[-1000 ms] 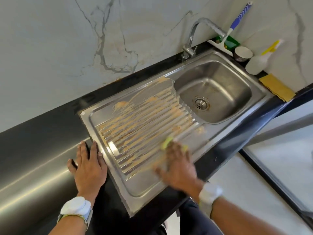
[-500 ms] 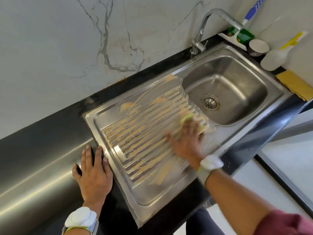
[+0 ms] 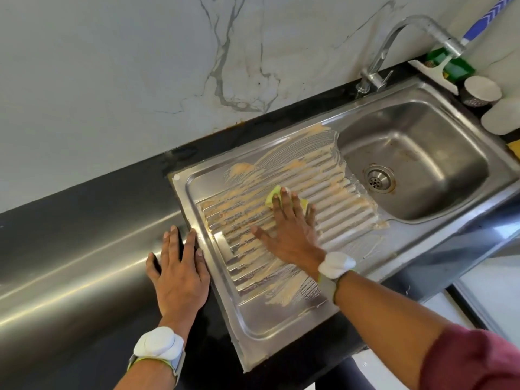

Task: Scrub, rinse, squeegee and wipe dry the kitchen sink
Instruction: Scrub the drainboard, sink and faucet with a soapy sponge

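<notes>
Stainless steel is smeared with orange-tan paste across the ribbed drainboard [image 3: 284, 220] of the sink [image 3: 475, 198], the streaks running from the far rim down to the near flat, with a few dabs at the basin's edge. The right hand [image 3: 289, 232] lies flat on the ribs, fingers straight and spread, pressing a yellow-green sponge [image 3: 274, 196] of which only the far corners show past the fingertips. The left hand [image 3: 180, 271] rests open, palm down, on the dark bench [image 3: 84, 220] just beside the sink's left rim, bracing the body. The basin itself looks largely untouched by paste, so the scrubbing stage seems only partly done. The risk I see is slip: a wet, flat palm on ridged, slicked metal could skid off the sponge or run into the raised rim. Paste could also be pushed over the near edge onto the bench, or pack into the grooves and resist rinsing. The squeegee [image 3: 439, 71] and paper cup [image 3: 481, 90] stand behind the tap [image 3: 394, 38], clear of the strokes.
</notes>
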Action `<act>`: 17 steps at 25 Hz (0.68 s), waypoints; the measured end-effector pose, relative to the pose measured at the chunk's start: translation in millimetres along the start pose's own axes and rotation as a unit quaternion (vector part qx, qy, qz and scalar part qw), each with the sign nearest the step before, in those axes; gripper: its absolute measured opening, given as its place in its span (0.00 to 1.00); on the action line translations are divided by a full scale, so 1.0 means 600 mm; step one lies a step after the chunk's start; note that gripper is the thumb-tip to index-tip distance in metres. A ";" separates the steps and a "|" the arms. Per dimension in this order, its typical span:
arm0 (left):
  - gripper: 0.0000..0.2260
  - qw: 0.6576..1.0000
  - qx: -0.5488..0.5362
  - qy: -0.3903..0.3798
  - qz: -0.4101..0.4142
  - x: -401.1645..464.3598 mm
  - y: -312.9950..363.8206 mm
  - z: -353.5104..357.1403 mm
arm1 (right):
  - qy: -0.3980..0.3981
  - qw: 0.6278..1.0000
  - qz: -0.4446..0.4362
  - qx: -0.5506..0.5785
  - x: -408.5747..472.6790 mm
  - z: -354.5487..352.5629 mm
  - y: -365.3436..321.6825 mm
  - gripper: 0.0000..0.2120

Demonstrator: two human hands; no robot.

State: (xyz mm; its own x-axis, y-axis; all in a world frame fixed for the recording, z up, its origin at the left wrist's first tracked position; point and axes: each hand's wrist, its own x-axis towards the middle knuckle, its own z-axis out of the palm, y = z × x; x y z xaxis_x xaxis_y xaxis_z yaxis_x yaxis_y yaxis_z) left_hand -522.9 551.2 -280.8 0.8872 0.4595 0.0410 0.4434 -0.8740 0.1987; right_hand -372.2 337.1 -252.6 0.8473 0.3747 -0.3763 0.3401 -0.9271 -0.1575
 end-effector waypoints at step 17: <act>0.24 1.000 -0.017 0.008 -0.016 -0.003 -0.006 -0.002 | -0.062 0.987 -0.142 -0.048 -0.057 0.027 -0.079 0.50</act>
State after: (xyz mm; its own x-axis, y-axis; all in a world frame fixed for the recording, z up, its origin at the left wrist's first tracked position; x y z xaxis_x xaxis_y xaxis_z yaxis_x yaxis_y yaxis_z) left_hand -526.5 553.7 -280.4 0.8708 0.4893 0.0489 0.4663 -0.8532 0.2338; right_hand -424.1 368.2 -247.1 0.6585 0.6117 -0.4384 0.5983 -0.7789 -0.1882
